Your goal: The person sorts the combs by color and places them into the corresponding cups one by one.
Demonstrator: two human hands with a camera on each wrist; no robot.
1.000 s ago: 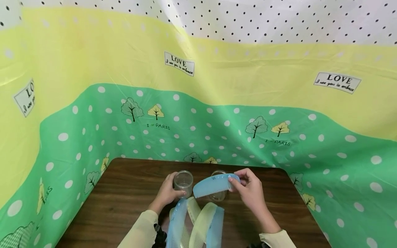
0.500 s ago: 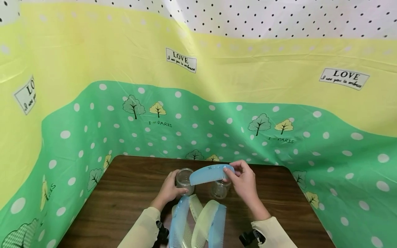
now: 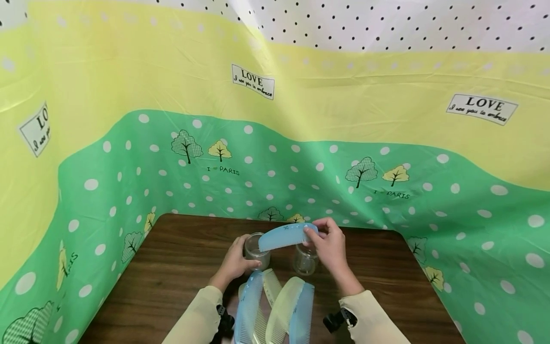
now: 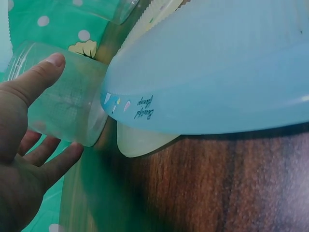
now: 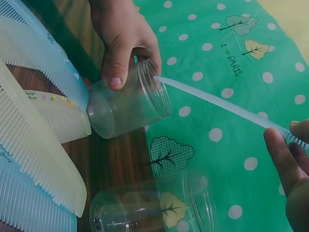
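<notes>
1. Blue comb [image 3: 285, 237] sits in the air above the two clear jars, teeth pointing down, its left tip right at the mouth of the left jar [image 3: 257, 250].
2. Right hand [image 3: 328, 246] pinches the comb's right end between thumb and fingers [image 5: 282, 157]; in the right wrist view the comb [image 5: 222, 106] runs as a thin blue strip from those fingers to the jar's rim.
3. Left hand [image 3: 234, 263] curls round the left jar, thumb [image 5: 115, 72] on one side of its wall and the other fingers on the far side; the left wrist view shows the thumb [image 4: 41, 77] lying along the jar [image 4: 65, 104].
4. Both jars stand upright on the dark wooden surface [image 3: 172, 267], mouths up; the second jar [image 3: 306, 260] stands just right of the held one, below the right hand, and no hand touches it.
5. Nearer the person, a fan of blue and pale yellow combs [image 3: 275, 306] lies on the surface, overlapping one another, their far tips just beside the base of the left jar.
6. A green, yellow and dotted cloth [image 3: 275, 157] printed with trees and "LOVE" labels hangs round the surface on three sides.
</notes>
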